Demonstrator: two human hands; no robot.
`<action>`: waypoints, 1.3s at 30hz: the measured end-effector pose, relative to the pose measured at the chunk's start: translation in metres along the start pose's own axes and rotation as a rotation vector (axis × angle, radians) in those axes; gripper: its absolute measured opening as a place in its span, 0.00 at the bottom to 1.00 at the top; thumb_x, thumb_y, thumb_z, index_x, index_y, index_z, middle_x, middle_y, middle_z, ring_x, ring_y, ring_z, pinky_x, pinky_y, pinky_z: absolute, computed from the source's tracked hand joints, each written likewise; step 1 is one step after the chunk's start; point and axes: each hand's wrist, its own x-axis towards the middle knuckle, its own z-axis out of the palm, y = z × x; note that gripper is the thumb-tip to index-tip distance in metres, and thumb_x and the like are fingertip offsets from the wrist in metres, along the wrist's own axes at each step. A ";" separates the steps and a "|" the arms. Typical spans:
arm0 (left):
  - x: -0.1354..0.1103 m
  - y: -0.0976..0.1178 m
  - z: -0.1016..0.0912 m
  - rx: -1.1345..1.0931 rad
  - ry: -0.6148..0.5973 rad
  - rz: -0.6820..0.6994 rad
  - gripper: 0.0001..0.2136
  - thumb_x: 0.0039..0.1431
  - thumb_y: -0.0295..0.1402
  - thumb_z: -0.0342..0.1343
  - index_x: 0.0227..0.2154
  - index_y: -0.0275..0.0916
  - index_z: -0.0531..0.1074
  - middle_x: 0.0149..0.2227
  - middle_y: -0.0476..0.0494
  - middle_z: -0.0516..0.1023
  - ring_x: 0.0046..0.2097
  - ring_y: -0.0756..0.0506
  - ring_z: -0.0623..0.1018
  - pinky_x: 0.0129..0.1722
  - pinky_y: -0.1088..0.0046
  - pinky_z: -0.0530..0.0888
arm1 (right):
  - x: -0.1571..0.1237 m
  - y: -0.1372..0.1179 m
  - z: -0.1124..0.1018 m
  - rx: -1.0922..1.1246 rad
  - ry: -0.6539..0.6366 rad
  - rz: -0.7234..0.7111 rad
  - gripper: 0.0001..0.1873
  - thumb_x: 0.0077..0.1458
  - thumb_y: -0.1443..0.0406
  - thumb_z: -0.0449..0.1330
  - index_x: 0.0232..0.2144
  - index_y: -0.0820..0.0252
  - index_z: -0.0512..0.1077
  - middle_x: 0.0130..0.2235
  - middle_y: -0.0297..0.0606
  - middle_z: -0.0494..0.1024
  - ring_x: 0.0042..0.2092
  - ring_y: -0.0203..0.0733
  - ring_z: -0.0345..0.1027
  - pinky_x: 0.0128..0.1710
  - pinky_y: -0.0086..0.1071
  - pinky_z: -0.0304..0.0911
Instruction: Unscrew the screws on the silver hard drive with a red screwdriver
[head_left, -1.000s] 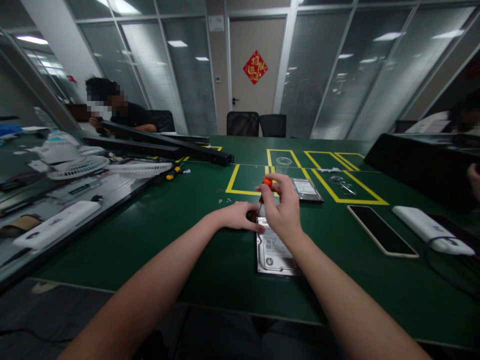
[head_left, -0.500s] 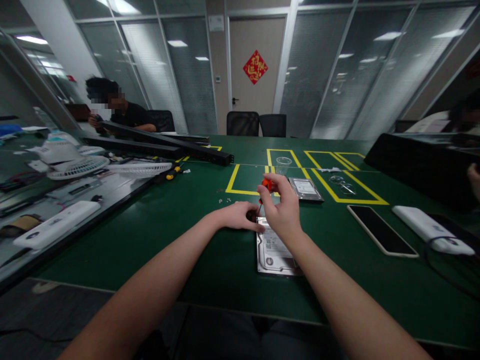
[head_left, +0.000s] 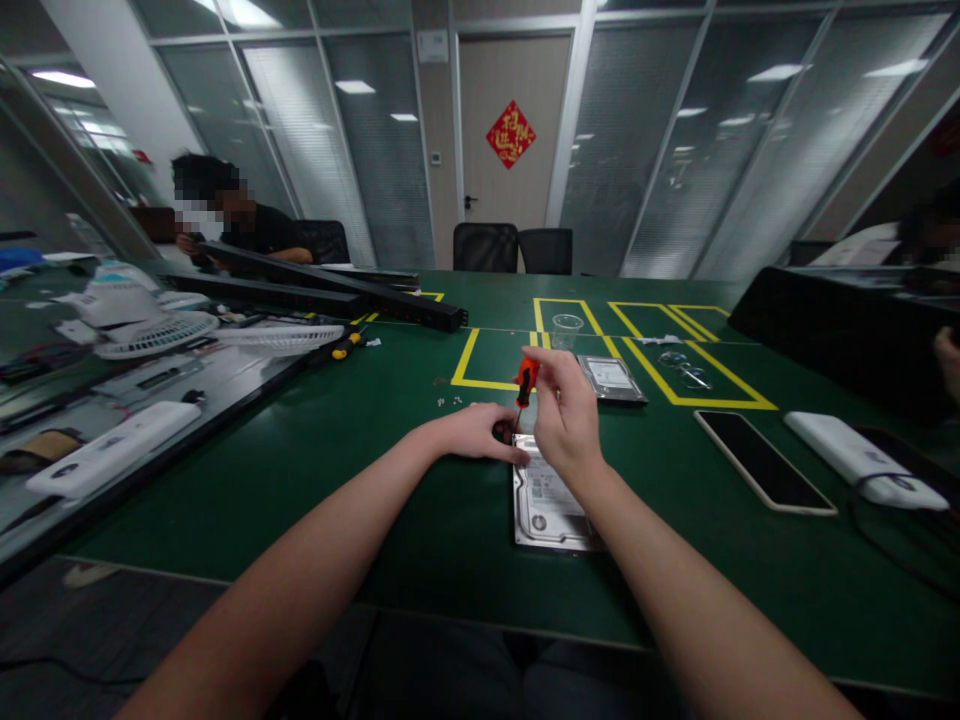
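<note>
A silver hard drive [head_left: 546, 503] lies flat on the green table [head_left: 390, 480] in front of me. My right hand [head_left: 566, 415] pinches the orange handle of a small screwdriver [head_left: 526, 382], held upright with its tip at the drive's far left corner. My left hand [head_left: 476, 430] rests on the table at that same corner, fingers curled against the drive's edge. Whether they hold anything is hidden.
A second hard drive [head_left: 611, 378], a clear cup [head_left: 566, 325] and small parts [head_left: 684, 368] lie in yellow-taped boxes. Tiny screws [head_left: 448, 402] lie left of my hands. A phone [head_left: 763, 461] and white power bank [head_left: 862, 458] are at right. Fan parts [head_left: 161, 330] and a seated person [head_left: 240, 225] are at left.
My right hand's fingers have shifted on the screwdriver handle, which shows more now; the tool stays at the drive's corner. The left hand has not moved.
</note>
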 end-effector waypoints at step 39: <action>0.001 -0.005 0.003 -0.046 -0.011 0.008 0.28 0.51 0.56 0.68 0.46 0.39 0.78 0.44 0.41 0.82 0.43 0.40 0.79 0.42 0.66 0.72 | -0.004 0.002 0.006 0.073 -0.007 0.124 0.14 0.69 0.62 0.58 0.56 0.50 0.67 0.48 0.40 0.79 0.45 0.45 0.77 0.44 0.45 0.76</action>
